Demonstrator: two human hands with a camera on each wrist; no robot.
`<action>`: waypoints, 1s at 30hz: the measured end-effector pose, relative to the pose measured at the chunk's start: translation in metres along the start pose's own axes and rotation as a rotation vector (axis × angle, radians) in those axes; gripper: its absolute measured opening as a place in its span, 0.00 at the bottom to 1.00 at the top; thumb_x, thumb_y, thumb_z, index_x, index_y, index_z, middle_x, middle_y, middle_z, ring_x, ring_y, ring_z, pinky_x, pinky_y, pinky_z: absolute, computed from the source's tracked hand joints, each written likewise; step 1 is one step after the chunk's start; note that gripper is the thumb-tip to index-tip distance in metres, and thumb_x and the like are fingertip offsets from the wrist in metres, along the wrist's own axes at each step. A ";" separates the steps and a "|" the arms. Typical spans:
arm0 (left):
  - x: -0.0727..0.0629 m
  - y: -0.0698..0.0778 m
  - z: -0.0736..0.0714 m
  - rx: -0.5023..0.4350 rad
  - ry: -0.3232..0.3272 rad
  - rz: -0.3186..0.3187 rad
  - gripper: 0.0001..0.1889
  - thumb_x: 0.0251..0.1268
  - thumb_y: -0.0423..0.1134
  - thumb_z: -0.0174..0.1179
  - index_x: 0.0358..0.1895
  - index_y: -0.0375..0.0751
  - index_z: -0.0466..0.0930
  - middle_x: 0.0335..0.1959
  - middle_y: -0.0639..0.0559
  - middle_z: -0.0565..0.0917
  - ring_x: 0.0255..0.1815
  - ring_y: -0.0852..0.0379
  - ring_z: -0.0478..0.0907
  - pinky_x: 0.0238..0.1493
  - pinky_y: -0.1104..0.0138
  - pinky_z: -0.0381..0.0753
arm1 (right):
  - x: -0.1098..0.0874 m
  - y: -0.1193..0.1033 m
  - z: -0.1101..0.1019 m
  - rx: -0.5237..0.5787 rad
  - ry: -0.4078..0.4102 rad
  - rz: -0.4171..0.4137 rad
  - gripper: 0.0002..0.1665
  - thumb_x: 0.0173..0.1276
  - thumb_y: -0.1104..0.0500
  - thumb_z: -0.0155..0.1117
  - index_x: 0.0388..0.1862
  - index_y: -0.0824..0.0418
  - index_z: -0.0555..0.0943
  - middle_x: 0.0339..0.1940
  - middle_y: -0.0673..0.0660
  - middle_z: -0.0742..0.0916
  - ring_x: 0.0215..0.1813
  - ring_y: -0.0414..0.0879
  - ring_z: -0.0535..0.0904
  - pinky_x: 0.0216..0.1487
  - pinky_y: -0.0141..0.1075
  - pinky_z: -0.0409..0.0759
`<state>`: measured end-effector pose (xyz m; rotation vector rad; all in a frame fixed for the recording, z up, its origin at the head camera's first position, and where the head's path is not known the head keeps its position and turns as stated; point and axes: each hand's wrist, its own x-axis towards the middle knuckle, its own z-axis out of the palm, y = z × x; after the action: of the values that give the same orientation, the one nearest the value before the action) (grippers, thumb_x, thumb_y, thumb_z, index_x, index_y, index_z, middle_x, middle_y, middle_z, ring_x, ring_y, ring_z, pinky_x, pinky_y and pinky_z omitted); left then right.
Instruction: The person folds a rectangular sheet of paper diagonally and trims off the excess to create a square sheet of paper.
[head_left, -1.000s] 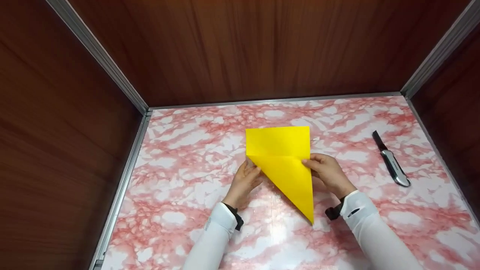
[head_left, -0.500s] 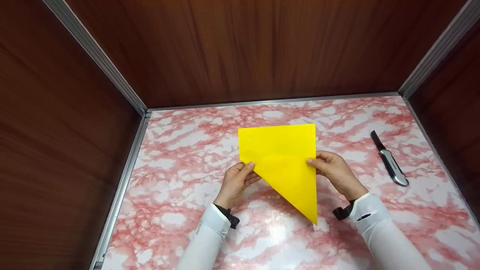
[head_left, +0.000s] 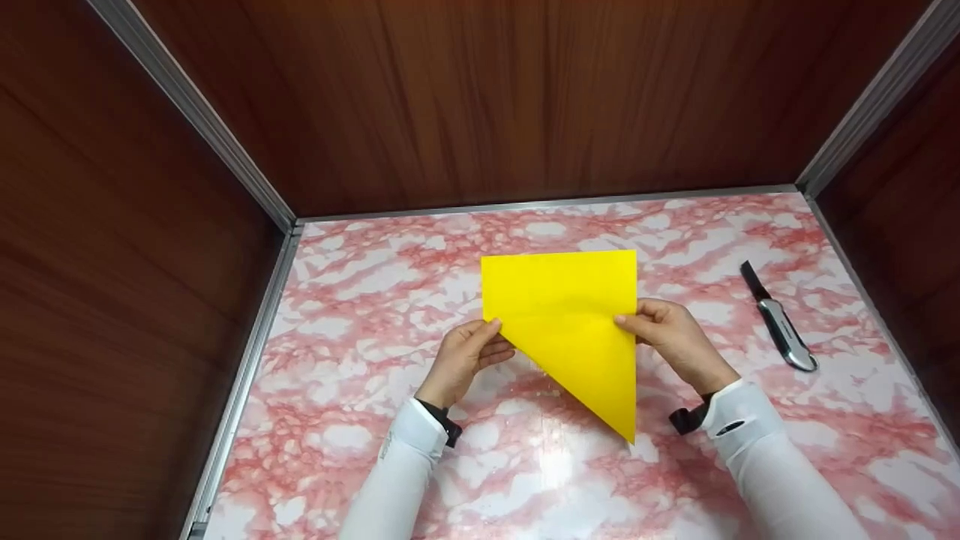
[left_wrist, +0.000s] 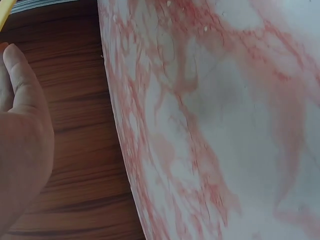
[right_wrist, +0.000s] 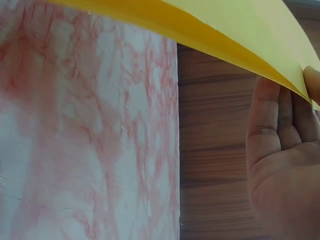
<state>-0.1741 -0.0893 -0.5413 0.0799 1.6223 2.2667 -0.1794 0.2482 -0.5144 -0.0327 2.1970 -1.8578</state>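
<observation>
A folded sheet of yellow paper [head_left: 562, 322] is held up between both hands, square at its far end and tapering to a point near its lower right. My left hand [head_left: 461, 356] pinches its left edge, thumb on top, where the slanted side begins. On the right edge, my right hand [head_left: 671, 337] pinches it with the thumb over the front and fingers behind. In the right wrist view, the paper [right_wrist: 240, 30] shows a gap between its layers, with the right-hand fingers [right_wrist: 265, 115] beneath it. The left wrist view catches the left hand [left_wrist: 22, 125] and only a sliver of paper.
A utility knife [head_left: 784, 330] with a grey and black handle lies on the right of the red-and-white marbled table [head_left: 360, 420], its dark blade out and pointing away. Wood-grain panels [head_left: 480, 97] with metal rails enclose the back and sides.
My left hand has come from beneath the slanted edge to pinch it and shifted left. The paper has moved slightly right and looks wider, and my right hand has moved a little right with it.
</observation>
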 end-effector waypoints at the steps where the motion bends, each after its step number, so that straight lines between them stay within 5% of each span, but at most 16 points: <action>1: 0.001 0.003 -0.002 0.012 -0.006 0.005 0.18 0.77 0.45 0.60 0.52 0.31 0.85 0.45 0.40 0.89 0.46 0.48 0.88 0.56 0.54 0.83 | 0.000 -0.001 -0.001 -0.001 -0.001 0.000 0.29 0.71 0.45 0.70 0.58 0.67 0.83 0.48 0.59 0.90 0.47 0.52 0.86 0.52 0.41 0.83; 13: 0.006 0.036 -0.011 0.285 -0.120 0.137 0.16 0.75 0.43 0.62 0.51 0.32 0.88 0.46 0.40 0.89 0.50 0.44 0.87 0.53 0.54 0.84 | 0.001 -0.017 -0.008 -0.027 -0.016 -0.089 0.27 0.72 0.46 0.69 0.55 0.69 0.84 0.47 0.59 0.90 0.47 0.52 0.85 0.52 0.40 0.83; 22: 0.006 0.043 -0.011 0.359 -0.173 0.122 0.16 0.75 0.44 0.62 0.52 0.34 0.87 0.44 0.39 0.89 0.51 0.37 0.85 0.52 0.56 0.85 | 0.003 -0.026 -0.016 -0.074 -0.025 -0.090 0.28 0.72 0.43 0.68 0.57 0.64 0.84 0.50 0.59 0.89 0.50 0.55 0.84 0.55 0.42 0.81; 30: 0.008 0.048 -0.009 0.404 -0.175 0.113 0.15 0.75 0.44 0.62 0.52 0.36 0.88 0.42 0.41 0.90 0.49 0.44 0.87 0.52 0.56 0.85 | 0.001 -0.027 -0.023 -0.098 -0.041 -0.096 0.28 0.72 0.42 0.68 0.57 0.62 0.85 0.52 0.60 0.88 0.50 0.57 0.83 0.55 0.42 0.80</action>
<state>-0.1960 -0.1084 -0.5017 0.4657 1.9923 1.9104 -0.1899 0.2653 -0.4849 -0.1961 2.2937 -1.7798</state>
